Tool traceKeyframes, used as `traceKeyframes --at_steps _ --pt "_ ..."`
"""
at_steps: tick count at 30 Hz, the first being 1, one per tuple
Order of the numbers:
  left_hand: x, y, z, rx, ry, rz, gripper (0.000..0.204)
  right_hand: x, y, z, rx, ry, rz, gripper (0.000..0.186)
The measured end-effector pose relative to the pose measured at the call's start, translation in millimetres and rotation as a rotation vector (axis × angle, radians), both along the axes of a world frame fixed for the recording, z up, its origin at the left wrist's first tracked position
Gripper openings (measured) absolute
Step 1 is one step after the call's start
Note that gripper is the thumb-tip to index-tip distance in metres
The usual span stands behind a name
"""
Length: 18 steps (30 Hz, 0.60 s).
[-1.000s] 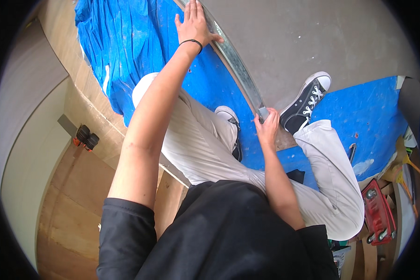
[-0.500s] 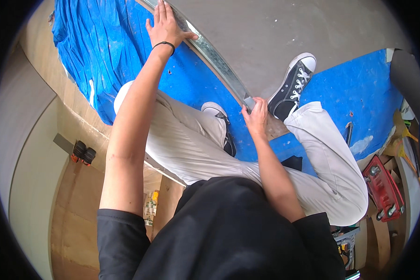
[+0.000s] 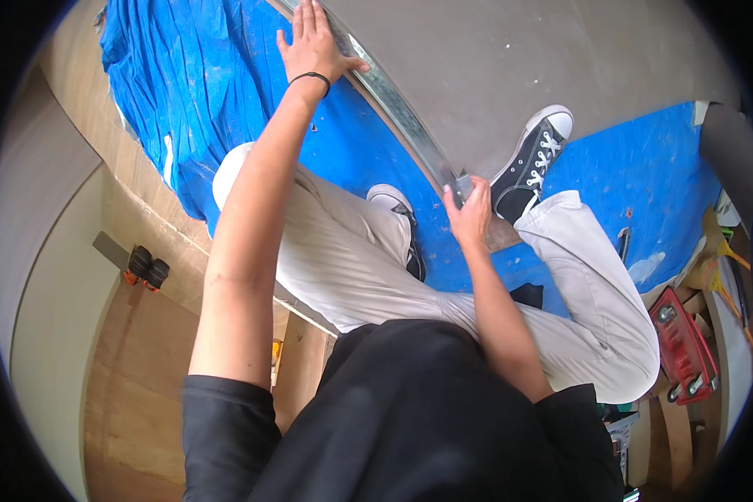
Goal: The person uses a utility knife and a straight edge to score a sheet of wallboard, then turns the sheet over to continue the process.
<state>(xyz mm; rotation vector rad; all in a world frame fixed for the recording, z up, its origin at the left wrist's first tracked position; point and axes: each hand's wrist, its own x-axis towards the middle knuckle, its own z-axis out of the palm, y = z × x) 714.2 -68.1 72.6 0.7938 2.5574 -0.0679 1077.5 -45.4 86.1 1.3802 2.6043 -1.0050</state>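
Note:
A long shiny metal strip (image 3: 393, 109) lies along the edge of a large grey board (image 3: 510, 58), running diagonally across the upper middle. My left hand (image 3: 316, 52) presses down on its far part, fingers stretched and thumb out over the metal. At the near end of the strip, my right hand (image 3: 474, 216) has its fingers closed round a small grey piece (image 3: 463, 186); motion blurs it, so its kind does not show. My right shoe (image 3: 535, 159) rests on the board beside that hand. The other shoe (image 3: 397, 222) stands on the blue sheet.
A blue sheet (image 3: 653, 176) spreads beneath the board, rumpled at the far left. To the right stand a red wheeled dolly (image 3: 686, 351) and yellow-handled tools (image 3: 722, 289). Black-and-orange items (image 3: 146, 269) sit by the panel at the left.
The view has shifted slightly, moving the scene right and down. My right hand has tilted the small grey piece at the strip's end. My left hand keeps its place on the strip.

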Motion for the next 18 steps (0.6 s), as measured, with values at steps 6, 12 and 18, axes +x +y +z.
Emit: traceKeyframes --at_steps 6,12,18 --pt "0 -10 -16 0.058 0.047 -0.020 0.135 -126 48 32 -0.244 0.125 -0.118 0.036" --pt "-3 -9 -14 0.107 0.026 -0.008 0.138 -260 83 31 -0.261 0.027 0.245 0.029" --pt "-2 -11 -20 0.151 0.049 0.000 0.136 -303 88 13 -0.260 -0.093 0.385 0.030"
